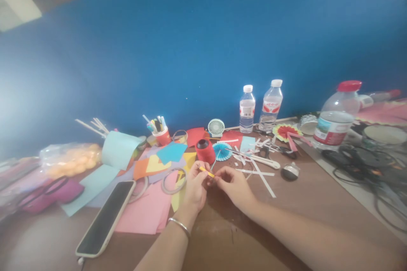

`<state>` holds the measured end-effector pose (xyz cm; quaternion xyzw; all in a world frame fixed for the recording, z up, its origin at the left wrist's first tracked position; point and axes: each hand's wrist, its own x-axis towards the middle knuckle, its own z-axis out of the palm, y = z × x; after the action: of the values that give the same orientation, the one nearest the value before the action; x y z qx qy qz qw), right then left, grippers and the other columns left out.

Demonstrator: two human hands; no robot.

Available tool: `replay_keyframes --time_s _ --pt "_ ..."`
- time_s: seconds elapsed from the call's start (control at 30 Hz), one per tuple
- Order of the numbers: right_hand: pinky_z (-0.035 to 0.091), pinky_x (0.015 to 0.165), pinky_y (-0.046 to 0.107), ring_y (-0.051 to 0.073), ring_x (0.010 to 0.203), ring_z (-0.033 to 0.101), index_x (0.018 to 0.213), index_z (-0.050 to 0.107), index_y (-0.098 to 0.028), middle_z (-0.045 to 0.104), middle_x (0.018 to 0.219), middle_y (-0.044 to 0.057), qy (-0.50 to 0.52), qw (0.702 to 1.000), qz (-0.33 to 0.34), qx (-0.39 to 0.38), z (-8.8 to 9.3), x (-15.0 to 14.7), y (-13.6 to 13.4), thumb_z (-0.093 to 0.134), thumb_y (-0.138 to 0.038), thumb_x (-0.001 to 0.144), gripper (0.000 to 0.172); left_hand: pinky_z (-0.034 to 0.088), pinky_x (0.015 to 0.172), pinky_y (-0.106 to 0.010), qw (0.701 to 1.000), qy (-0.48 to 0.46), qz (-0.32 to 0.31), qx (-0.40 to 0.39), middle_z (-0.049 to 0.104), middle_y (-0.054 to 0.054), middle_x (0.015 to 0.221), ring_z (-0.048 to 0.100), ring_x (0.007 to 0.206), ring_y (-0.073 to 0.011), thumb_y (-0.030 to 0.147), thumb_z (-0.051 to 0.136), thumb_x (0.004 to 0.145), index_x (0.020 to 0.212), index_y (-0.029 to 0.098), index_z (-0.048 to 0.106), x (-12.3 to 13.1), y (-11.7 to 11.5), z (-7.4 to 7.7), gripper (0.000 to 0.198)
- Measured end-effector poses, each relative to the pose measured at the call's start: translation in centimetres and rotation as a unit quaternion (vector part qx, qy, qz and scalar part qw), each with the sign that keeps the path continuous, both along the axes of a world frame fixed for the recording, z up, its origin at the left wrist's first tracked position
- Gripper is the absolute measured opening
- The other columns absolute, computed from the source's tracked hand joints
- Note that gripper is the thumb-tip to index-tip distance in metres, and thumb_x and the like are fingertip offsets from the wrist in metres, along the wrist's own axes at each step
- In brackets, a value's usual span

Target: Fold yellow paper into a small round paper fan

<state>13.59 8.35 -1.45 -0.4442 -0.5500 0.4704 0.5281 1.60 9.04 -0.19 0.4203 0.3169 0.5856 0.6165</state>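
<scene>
Between my two hands is a narrow yellow-orange folded paper strip [207, 172], held above the brown table [219, 233]. My left hand [196, 188] is closed on it, thumb and fingers pinching its left part. The fingertips of my right hand [235, 186] are pinched together at the strip's right end; the exact contact is small and blurred. Just beyond my hands stands a red thread spool [206, 154] with a dark top. Beside it on the right lies a pleated blue paper rosette [221, 151].
White paper scraps [263, 178], scissors [264, 152] and a cutter [265, 161] lie to the right. Bottles [247, 110] stand behind, a larger one [337, 125] farther right. Coloured sheets [143, 216], tape rolls [173, 181] and a phone [106, 220] spread leftward, below a pen cup [163, 136].
</scene>
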Motion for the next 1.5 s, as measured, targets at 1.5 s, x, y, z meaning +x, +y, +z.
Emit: replay_keyframes --time_s 1.5 --pt "0.043 0.06 0.025 0.015 0.064 0.055 0.076 0.061 -0.017 0.062 0.071 0.001 0.105 0.993 0.039 -0.04 0.0 0.3 0.7 0.065 -0.033 0.064 0.02 0.043 0.063 -0.02 0.998 -0.036 0.042 -0.025 0.058 0.002 0.071 0.055 0.065 -0.0083 0.017 0.062 0.068 0.081 0.018 0.053 0.5 0.1 0.0 0.016"
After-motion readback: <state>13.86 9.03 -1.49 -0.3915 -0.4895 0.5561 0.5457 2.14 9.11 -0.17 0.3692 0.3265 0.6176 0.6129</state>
